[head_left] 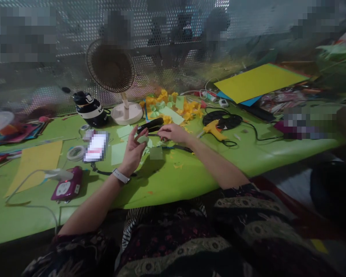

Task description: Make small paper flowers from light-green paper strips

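My left hand, with a light watch band at the wrist, has its fingers curled around a small pale green paper piece. Just to its right, my right hand is closed in a pinch, and what lies between its fingertips is too small to make out. A black stapler lies right behind both hands. Pale green paper scraps are scattered below the fingers, and a flat pale green sheet lies left of my left hand. Dark-handled scissors seem to lie under my right wrist.
Behind the hands are yellow paper flowers. A fan and a black bottle stand at the back left. A phone, tape roll and purple box are left. A yellow glue gun lies right.
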Available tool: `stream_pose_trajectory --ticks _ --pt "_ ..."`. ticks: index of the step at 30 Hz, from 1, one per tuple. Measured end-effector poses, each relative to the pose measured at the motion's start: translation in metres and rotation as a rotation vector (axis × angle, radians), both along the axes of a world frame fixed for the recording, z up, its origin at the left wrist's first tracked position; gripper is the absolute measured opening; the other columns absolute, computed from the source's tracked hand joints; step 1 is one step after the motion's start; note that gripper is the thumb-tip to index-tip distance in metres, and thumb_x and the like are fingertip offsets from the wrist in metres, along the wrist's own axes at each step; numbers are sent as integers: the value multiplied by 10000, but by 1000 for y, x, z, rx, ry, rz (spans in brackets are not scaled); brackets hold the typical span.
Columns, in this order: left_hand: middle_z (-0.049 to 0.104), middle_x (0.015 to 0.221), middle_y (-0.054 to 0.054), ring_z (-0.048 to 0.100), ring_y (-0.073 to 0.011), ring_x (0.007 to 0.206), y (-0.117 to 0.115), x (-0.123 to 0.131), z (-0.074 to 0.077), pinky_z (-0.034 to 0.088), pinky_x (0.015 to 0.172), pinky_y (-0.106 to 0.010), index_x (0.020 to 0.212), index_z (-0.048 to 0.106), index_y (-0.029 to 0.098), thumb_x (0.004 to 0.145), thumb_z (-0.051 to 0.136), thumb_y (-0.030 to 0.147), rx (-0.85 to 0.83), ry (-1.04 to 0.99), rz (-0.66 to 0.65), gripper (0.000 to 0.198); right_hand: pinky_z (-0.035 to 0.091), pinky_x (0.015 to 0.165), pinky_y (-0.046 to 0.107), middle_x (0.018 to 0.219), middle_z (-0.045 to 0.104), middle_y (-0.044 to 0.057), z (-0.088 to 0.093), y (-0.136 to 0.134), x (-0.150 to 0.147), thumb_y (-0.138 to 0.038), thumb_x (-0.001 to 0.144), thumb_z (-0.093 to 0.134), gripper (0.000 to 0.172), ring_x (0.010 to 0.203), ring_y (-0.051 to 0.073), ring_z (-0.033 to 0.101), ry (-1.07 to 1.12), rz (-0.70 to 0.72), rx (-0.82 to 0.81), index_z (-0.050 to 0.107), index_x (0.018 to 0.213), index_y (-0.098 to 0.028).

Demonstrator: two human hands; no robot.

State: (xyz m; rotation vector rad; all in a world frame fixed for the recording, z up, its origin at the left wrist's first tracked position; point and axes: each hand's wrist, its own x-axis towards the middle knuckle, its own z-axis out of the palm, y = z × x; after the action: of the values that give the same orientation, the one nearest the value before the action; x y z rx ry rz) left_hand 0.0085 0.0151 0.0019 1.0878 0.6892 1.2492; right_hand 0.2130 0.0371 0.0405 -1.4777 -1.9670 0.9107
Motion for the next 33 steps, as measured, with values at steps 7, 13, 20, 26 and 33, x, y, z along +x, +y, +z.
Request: stream_pose_trajectory --ticks 7,13,20,26,33 --pt "711 1212 -16 623 -154 1237 -4 0 5 499 985 -243 1375 529 343 732 747 89 -89 -79 -38 725 520 689 230 697 638 -29 -11 -14 -23 -203 866 712 154 637 85 607 481 148 -184 611 766 -144" --pt "740 879 -15 697 -126 803 7 -11 3 573 835 -269 1106 697 189 712 824 222 -229 69 -62 415 475 626 236 659 599 -36 3 -13 -8 -112 864 629 143 594 97 582 266 188 -185 576 741 -159" --pt "752 870 -44 699 -168 798 1 -12 15 574 748 -281 1104 721 163 610 916 357 -100 267 -213 566 417 570 229 598 555 -49 8 -16 -6 -150 846 615 159 548 91 528 101 264 -226 564 696 -166" --pt "768 800 -30 708 -131 719 -1 -13 17 581 752 -263 1033 734 150 593 936 333 -190 365 -313 517 451 607 251 675 582 -29 5 -22 6 -290 868 655 177 599 104 561 117 407 -319 590 766 -161" --pt "776 828 -54 727 -156 747 1 -11 7 581 719 -268 1000 720 152 570 939 363 -300 464 -268 527 432 721 303 947 711 68 13 -14 64 -326 911 660 168 840 191 631 -297 3 107 677 940 -162"
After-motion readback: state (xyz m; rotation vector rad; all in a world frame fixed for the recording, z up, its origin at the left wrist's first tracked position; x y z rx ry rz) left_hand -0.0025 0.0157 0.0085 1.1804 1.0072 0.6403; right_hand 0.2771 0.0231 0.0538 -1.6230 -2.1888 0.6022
